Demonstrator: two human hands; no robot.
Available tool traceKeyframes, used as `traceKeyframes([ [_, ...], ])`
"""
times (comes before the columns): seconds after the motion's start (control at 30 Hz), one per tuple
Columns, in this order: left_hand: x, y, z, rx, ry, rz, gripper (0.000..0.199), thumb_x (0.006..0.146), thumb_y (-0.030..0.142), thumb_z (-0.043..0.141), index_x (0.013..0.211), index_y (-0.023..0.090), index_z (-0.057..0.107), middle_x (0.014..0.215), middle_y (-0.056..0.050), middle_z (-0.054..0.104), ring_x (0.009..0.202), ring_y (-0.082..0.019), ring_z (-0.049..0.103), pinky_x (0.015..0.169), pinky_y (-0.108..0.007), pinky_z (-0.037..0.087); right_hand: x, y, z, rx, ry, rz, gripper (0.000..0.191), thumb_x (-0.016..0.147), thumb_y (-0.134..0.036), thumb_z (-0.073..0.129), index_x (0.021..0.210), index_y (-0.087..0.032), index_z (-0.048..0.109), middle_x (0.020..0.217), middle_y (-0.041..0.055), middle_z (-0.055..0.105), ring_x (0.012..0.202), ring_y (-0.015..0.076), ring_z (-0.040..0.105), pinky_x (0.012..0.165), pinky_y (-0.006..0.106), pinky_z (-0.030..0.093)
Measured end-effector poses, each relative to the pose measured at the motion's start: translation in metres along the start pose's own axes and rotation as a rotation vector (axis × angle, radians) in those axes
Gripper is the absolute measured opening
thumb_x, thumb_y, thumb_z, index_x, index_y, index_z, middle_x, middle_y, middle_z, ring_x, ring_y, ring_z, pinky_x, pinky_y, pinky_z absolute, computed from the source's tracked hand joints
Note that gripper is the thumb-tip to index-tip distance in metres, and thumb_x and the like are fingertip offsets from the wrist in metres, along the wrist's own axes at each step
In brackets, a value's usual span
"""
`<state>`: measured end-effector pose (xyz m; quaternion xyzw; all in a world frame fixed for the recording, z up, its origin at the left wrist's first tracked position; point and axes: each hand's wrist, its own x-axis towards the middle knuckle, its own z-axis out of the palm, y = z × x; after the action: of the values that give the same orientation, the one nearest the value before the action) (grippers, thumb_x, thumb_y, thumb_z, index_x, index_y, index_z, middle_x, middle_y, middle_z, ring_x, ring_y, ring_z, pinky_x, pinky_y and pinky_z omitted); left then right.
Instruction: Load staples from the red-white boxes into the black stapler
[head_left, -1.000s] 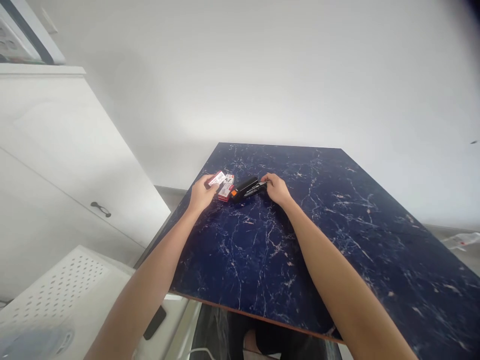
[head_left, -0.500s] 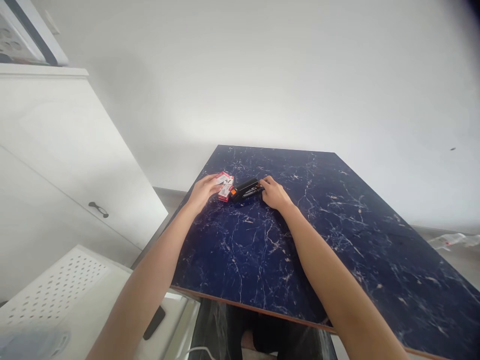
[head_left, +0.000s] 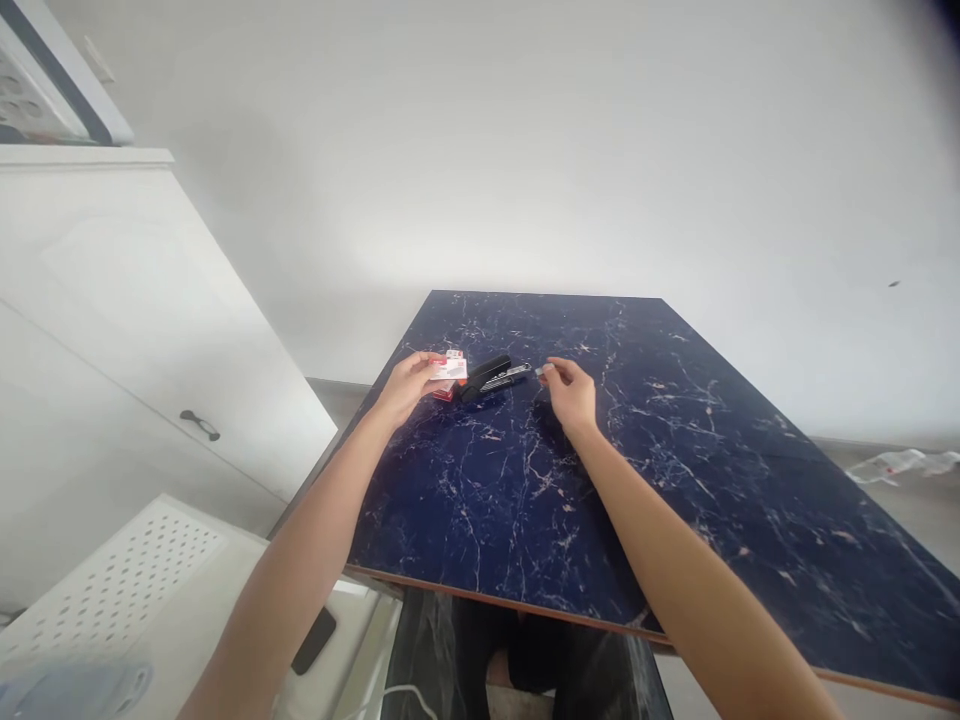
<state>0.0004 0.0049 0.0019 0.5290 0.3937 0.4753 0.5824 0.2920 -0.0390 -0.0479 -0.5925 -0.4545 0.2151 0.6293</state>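
Note:
My left hand (head_left: pixel 409 390) is closed on a small red-and-white staple box (head_left: pixel 451 370), held over the left part of the table. Beneath it, another red box (head_left: pixel 444 393) is partly covered. Just right of the boxes lies a black stapler (head_left: pixel 480 382), its metal rail (head_left: pixel 511 375) pointing right and showing beside the dark upper arm. My right hand (head_left: pixel 574 395) is off the stapler's right end, thumb and finger pinching a small silvery strip of staples (head_left: pixel 540 371).
The dark blue marbled table (head_left: pixel 637 520) reaches to the white wall behind. A white cabinet (head_left: pixel 150 320) stands at left. Below it, a pale surface with a perforated panel (head_left: pixel 120 570) carries a dark phone (head_left: pixel 313 641). Clear plastic (head_left: pixel 896 465) lies beyond the table's right edge.
My right hand has drawn back from the stapler to the right, now with the silvery strip in its fingertips. The stapler's metal rail shows more. The box in my left hand has turned.

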Motion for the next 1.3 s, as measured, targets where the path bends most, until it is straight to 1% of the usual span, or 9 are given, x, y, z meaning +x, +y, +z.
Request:
traceKeyframes([
  [0.13, -0.001, 0.004, 0.003, -0.156, -0.141, -0.006, 0.022, 0.088, 0.016, 0.071, 0.110, 0.013, 0.070, 0.126, -0.016, 0.071, 0.120, -0.028, 0.068, 0.108, -0.042, 0.055, -0.036, -0.025, 0.004, 0.072, -0.043, -0.012, 0.032, 0.091, -0.050, 0.060, 0.107, -0.023, 0.065, 0.083, 0.0039, 0.073, 0.078, 0.0229, 0.073, 0.079, 0.039, 0.058],
  [0.23, -0.003, 0.005, 0.006, -0.151, -0.132, 0.038, 0.023, 0.088, 0.016, 0.073, 0.111, 0.014, 0.070, 0.124, -0.014, 0.073, 0.120, -0.027, 0.068, 0.111, -0.044, 0.053, -0.048, -0.041, 0.012, 0.175, -0.145, 0.004, 0.032, 0.090, -0.052, 0.062, 0.106, -0.025, 0.063, 0.069, -0.0017, 0.067, 0.066, 0.0203, 0.070, 0.072, 0.037, 0.059],
  [0.43, -0.005, 0.006, 0.011, -0.009, -0.010, 0.101, 0.031, 0.080, 0.024, 0.082, 0.107, 0.016, 0.070, 0.111, -0.011, 0.077, 0.105, -0.024, 0.074, 0.096, -0.040, 0.062, -0.050, -0.054, 0.012, 0.329, -0.241, 0.070, 0.032, 0.082, -0.051, 0.075, 0.094, -0.022, 0.066, 0.083, 0.0031, 0.074, 0.078, 0.0213, 0.073, 0.081, 0.039, 0.061],
  [0.63, -0.009, 0.001, 0.015, 0.196, -0.091, 0.160, 0.036, 0.077, 0.040, 0.084, 0.102, 0.017, 0.074, 0.102, -0.010, 0.079, 0.085, -0.024, 0.076, 0.075, -0.037, 0.065, -0.047, -0.067, 0.003, 0.196, -0.252, -0.049, 0.031, 0.082, -0.050, 0.075, 0.098, -0.023, 0.074, 0.095, 0.0062, 0.078, 0.085, 0.0232, 0.074, 0.084, 0.039, 0.059],
  [0.73, -0.014, -0.002, 0.025, 0.187, -0.131, 0.167, 0.038, 0.075, 0.043, 0.085, 0.100, 0.017, 0.075, 0.102, -0.010, 0.079, 0.089, -0.026, 0.076, 0.077, -0.038, 0.064, -0.049, -0.070, 0.002, 0.074, -0.232, -0.118, 0.028, 0.085, -0.047, 0.073, 0.100, -0.025, 0.076, 0.099, 0.0057, 0.078, 0.090, 0.0238, 0.073, 0.087, 0.040, 0.058],
  [0.87, -0.021, -0.006, 0.038, 0.048, -0.154, 0.115, 0.037, 0.071, 0.042, 0.088, 0.095, 0.017, 0.075, 0.102, -0.008, 0.079, 0.095, -0.026, 0.075, 0.080, -0.040, 0.065, -0.050, -0.069, 0.005, 0.073, -0.173, -0.047, 0.028, 0.080, -0.047, 0.078, 0.094, -0.023, 0.075, 0.097, 0.0060, 0.078, 0.090, 0.0239, 0.072, 0.088, 0.040, 0.057],
  [1.03, -0.028, -0.004, 0.039, -0.146, -0.224, 0.006, 0.031, 0.073, 0.038, 0.086, 0.096, 0.019, 0.077, 0.106, -0.008, 0.077, 0.101, -0.028, 0.073, 0.086, -0.041, 0.065, -0.051, -0.072, 0.005, 0.520, -0.364, 0.252, 0.035, 0.073, -0.050, 0.083, 0.090, -0.024, 0.067, 0.105, 0.0035, 0.077, 0.098, 0.0214, 0.072, 0.090, 0.038, 0.059],
  [1.13, -0.031, 0.000, 0.037, -0.168, -0.271, -0.021, 0.033, 0.073, 0.039, 0.087, 0.099, 0.020, 0.078, 0.107, -0.008, 0.076, 0.101, -0.029, 0.073, 0.086, -0.042, 0.065, -0.050, -0.074, 0.001, 0.604, -0.497, 0.336, 0.037, 0.069, -0.046, 0.087, 0.092, -0.025, 0.066, 0.103, 0.0019, 0.076, 0.096, 0.0203, 0.072, 0.086, 0.036, 0.061],
  [1.3, -0.033, -0.004, 0.047, -0.174, -0.262, 0.015, 0.032, 0.072, 0.036, 0.090, 0.098, 0.021, 0.078, 0.109, -0.006, 0.076, 0.102, -0.025, 0.072, 0.090, -0.041, 0.063, -0.055, -0.074, 0.006, 0.408, -0.360, 0.138, 0.035, 0.080, -0.047, 0.079, 0.107, -0.026, 0.074, 0.112, 0.0048, 0.076, 0.102, 0.0238, 0.072, 0.090, 0.042, 0.061],
])
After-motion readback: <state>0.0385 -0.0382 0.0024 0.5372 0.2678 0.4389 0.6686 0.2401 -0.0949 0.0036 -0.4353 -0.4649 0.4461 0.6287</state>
